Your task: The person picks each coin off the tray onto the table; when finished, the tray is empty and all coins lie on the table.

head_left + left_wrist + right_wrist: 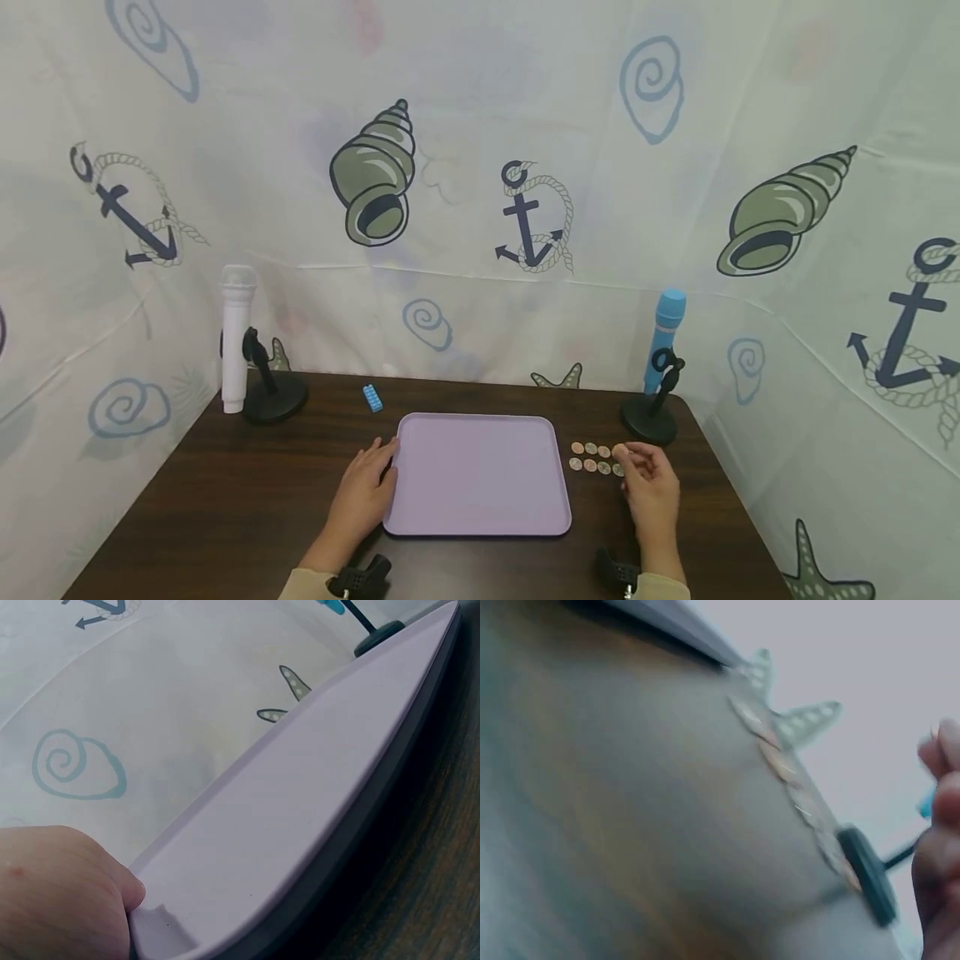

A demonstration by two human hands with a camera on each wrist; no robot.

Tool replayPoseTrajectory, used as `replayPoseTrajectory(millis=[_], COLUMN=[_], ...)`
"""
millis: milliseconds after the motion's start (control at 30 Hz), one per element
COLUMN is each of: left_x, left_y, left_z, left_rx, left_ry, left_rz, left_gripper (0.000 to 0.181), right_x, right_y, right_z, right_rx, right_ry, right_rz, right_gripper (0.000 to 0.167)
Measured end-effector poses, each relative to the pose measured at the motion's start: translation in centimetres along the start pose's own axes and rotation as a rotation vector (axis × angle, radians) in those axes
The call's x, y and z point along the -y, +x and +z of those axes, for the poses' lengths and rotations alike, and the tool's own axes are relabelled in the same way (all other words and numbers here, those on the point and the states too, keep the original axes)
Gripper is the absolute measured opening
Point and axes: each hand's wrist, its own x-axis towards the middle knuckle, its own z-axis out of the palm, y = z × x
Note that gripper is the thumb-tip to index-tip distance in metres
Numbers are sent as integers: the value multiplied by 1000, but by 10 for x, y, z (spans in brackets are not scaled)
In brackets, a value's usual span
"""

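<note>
A lilac tray [480, 475] lies in the middle of the dark wooden table. My left hand [365, 487] rests against its left rim with loosely extended fingers; in the left wrist view part of that hand [64, 892] touches the tray's corner. To the right of the tray, several copper and silver coins [590, 465] lie flat in two short rows. Above their right end my right hand [651, 487] pinches a copper coin [619, 451] between thumb and fingertips. In the blurred right wrist view, the right fingers [946, 799] are at the right edge, above the table.
A white microphone [236, 342] in a black stand [275, 398] is at the back left. Close behind the coins, a blue microphone [663, 342] leans in another black stand [648, 419]. One small blue toy brick [372, 397] lies behind the tray. A printed cloth [480, 317] hangs at the table's back.
</note>
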Motion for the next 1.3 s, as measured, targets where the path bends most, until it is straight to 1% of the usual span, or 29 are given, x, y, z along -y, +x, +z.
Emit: replayPoseTrajectory(millis=[33,67,100,167,233,333,433,533,700,833,933,1033,1100,1167,1233,1300], left_x=[0,-1,-1,-1,-1,-1,-1,-1,0,2,1,0,-1,-1,-2,-2], left_y=[-1,-1,-2,-2,-3,-3,-2,-2,-3,-1,0,-3,-6,-8,-9,-11], left_z=[0,1,0,0,-2,-4,-5,-5,-3,-3,-3,-1,0,1,1,1], left_rx=[2,3,1,-7,-11,-10,-4,-5,18,30,31,28,20,5,-9,-10], left_ry=[-1,0,-1,1,5,13,16,7,-2,-3,-7,-5,-3,-4,-7,-10], left_rz=[-4,-8,-6,-2,0,0,-2,-7,-22,-30,-40,-44,-35,-22,-9,-15], left_gripper=[50,50,50,49,50,50,51,51,51,52,52,52,52,51,50,49], right_x=[1,1,1,1,-1,-3,-4,-4,-6,-10,-12,-12,-12,-13,-14,-15], right_y=[2,4,6,7,8,8,8,9,9,9,13,14,13,10,9,7], right_z=[-7,-14,-21,-31,-38,-42,-41,-38,-38,-37,-36,-36,-37,-38,-38,-37], right_rx=[-66,-115,-153,-197,-204,-154,-83,-37,-3,9,46,75,88,82,73,59], right_ry=[-45,-76,-106,-144,-180,-231,-310,-383,-484,-557,-620,-669,-674,-671,-654,-619], right_rz=[-9,-12,5,52,117,197,224,226,228,201,172,153,162,177,192,194], right_gripper=[31,30,31,35,36,35,27,22,24,24,24,27,29,33,35,37])
